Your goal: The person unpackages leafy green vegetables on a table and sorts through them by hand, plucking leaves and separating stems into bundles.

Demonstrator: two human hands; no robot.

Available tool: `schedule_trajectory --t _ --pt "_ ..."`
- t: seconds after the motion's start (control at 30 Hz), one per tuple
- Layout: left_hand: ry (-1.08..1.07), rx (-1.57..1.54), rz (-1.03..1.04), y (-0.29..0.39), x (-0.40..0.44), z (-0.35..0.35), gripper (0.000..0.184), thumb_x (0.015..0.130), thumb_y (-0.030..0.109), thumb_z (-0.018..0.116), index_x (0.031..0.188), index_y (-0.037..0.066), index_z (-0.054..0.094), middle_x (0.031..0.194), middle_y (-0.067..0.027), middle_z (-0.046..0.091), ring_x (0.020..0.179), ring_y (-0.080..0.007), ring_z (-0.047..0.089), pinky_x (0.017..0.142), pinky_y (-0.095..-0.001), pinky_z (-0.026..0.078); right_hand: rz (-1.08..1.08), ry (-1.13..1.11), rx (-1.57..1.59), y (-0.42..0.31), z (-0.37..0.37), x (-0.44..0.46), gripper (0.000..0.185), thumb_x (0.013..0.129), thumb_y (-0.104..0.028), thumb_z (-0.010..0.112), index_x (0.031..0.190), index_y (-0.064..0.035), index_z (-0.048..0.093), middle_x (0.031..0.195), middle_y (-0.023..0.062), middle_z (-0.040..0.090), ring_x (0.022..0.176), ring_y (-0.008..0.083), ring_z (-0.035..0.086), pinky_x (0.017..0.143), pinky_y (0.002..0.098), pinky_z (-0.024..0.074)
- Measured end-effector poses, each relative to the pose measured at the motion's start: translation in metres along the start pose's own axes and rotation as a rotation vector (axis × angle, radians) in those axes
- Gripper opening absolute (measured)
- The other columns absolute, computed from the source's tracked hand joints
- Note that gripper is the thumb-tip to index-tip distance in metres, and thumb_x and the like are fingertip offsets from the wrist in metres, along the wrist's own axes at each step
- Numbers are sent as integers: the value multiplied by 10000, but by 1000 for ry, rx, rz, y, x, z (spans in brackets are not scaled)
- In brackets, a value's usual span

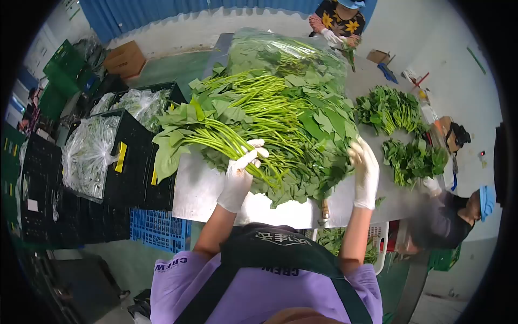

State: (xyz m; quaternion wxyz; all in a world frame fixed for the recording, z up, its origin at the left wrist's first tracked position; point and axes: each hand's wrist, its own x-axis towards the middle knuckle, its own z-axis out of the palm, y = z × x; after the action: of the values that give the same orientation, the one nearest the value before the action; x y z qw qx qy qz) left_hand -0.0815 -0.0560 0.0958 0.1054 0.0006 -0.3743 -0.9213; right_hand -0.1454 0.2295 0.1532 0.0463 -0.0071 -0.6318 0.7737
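My left hand (242,171), in a white glove, is closed around a bunch of long-stemmed leafy greens (216,136). The bunch's broad leaves point left and its cut stem ends point right, across the front of a big pile of the same greens (264,102). At the pile's right edge is my gloved right hand (365,168), its fingers apart and slightly bent against the outer leaves; nothing shows held in it. Behind the loose greens, a clear plastic bag (318,54) covers more of them. All this lies on a metal table (191,186).
Two smaller heaps of greens, one farther back (391,110) and one nearer (413,159), lie to the right. Black crates (137,173) with bagged greens stand left, above a blue crate (156,229). One co-worker (337,24) is at the far end, another (448,218) at right.
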Motion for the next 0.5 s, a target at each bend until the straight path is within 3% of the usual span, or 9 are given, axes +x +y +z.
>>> schedule_trajectory --t 0.03,0.13,0.17,0.2,0.3,0.33,0.4,0.5 --pt "23 -2 -7 2 -2 -6 301 862 61 517 1143 -47 516 900 -102 604 794 -120 525 699 -232 405 -56 -92 -59 -4 31 20 350 896 -199 552 1172 16 570 959 50 654 832 108 601 744 205 425" --pt "37 -11 3 7 -9 -20 311 850 78 521 1134 -50 520 874 -101 598 769 -131 509 708 -239 404 -130 -437 -282 8 108 87 322 880 -153 585 1144 32 584 1008 65 655 892 123 606 769 234 458" --pt "31 -13 12 7 -10 -28 314 848 82 522 1133 -50 519 869 -103 597 760 -134 507 708 -241 405 -407 -533 -530 41 125 129 334 863 -171 599 1151 -2 588 1026 90 659 904 147 614 800 253 464" --pt "5 -59 -2 7 -10 -35 313 842 90 520 1120 -55 520 855 -116 595 746 -147 511 720 -251 414 -471 -583 -698 56 147 154 349 829 -183 616 1155 -63 597 1005 126 657 886 195 623 794 277 472" --pt "29 -13 -53 16 -15 -48 334 818 111 531 1100 -68 517 809 -123 579 752 -170 529 731 -276 435 -781 -605 -1225 96 204 199 367 812 -149 566 1177 -108 568 1019 151 621 892 320 599 776 397 483" --pt "102 142 -90 23 -19 -48 339 815 119 527 1099 -67 517 792 -107 568 752 -178 536 728 -285 439 -823 -605 -1332 116 216 211 377 806 -127 546 1183 -122 564 1020 154 614 912 325 593 769 406 484" --pt "90 75 -75 30 -21 -55 334 822 126 510 1097 -63 519 771 -89 554 757 -183 542 738 -298 442 -864 -635 -1578 149 232 234 408 779 -76 500 1169 -163 583 988 148 611 950 324 576 769 427 478" --pt "42 31 -11 35 -24 -65 333 841 157 501 1104 -46 527 775 -79 558 758 -169 541 728 -275 430 -946 -603 -1802 164 239 245 197 776 -98 502 879 -102 669 934 107 618 909 272 575 763 459 437"
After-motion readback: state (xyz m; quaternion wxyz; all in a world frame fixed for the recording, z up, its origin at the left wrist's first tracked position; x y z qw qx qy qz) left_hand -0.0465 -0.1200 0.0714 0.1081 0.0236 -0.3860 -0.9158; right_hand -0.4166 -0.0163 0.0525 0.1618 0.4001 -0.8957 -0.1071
